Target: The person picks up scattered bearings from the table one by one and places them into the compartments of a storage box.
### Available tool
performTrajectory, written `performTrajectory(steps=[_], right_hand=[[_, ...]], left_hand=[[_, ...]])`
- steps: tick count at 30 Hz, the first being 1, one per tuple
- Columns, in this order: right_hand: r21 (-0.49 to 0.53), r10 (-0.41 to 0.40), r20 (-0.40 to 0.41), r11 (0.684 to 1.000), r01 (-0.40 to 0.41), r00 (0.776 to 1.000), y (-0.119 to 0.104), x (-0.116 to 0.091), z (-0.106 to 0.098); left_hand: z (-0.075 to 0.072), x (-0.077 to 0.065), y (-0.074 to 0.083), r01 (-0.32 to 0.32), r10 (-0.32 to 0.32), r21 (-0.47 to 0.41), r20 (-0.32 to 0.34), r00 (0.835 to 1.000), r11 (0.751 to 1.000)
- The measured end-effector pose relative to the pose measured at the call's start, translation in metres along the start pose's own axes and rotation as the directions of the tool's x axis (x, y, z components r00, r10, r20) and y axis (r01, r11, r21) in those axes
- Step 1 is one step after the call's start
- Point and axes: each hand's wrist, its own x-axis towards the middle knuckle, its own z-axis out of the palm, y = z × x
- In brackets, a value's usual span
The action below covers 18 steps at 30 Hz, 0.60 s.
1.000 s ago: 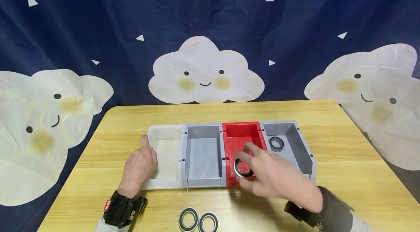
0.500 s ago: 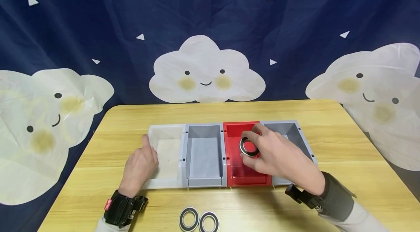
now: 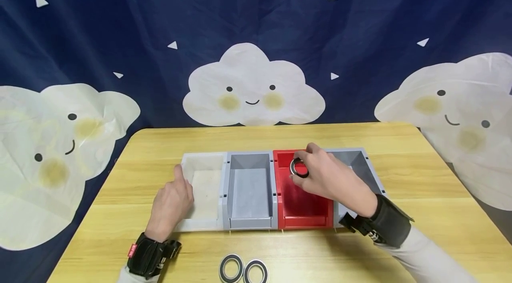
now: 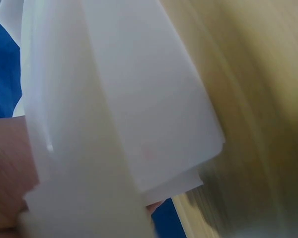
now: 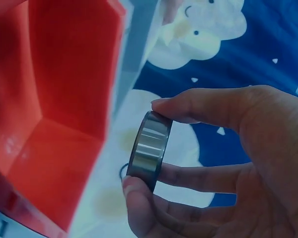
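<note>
One cloud-print curtain [image 3: 200, 16] behind a surface [image 3: 304, 256] with four bins [image 3: 250, 194].
Right hand [image 3: 334, 174], hiding part of the end grey bin [image 3: 358, 163], fingers [image 5: 203, 102] clamped on a ring [image 5: 150, 146] above the red bin [image 3: 308, 203]; left hand [image 3: 170, 201] touching the white bin [image 3: 206, 192], finger state unclear; two nearer rings [image 3: 222, 269]; red tag [image 3: 132, 250] illegible.

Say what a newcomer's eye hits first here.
First, probably the red bin, third from left in the row, with the right hand pinching a metal-edged ring over it. Next, the smiling white clouds on the navy curtain behind the table. Then two more rings lying in front of the bins.
</note>
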Motion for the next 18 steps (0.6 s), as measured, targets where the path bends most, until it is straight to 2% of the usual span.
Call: performTrajectory(steps=[9, 14, 18], right_hand=[[-0.016, 0.031, 0.163, 0.999, -0.029, 0.986, 0.009, 0.018, 0.020], [-0.024, 0.016, 0.221, 1.000, -0.011, 0.975, 0.011, 0.026, 0.033], [-0.018, 0.039, 0.260, 0.999, -0.036, 0.965, 0.012, 0.031, 0.042]], left_hand=[[0.001, 0.002, 0.000, -0.023, 0.024, 0.034, -0.036, 0.999, 0.999], [0.001, 0.002, 0.001, -0.016, 0.017, 0.028, -0.032, 0.999, 0.999], [0.002, 0.001, 0.000, -0.017, 0.018, 0.029, -0.044, 0.999, 0.999]])
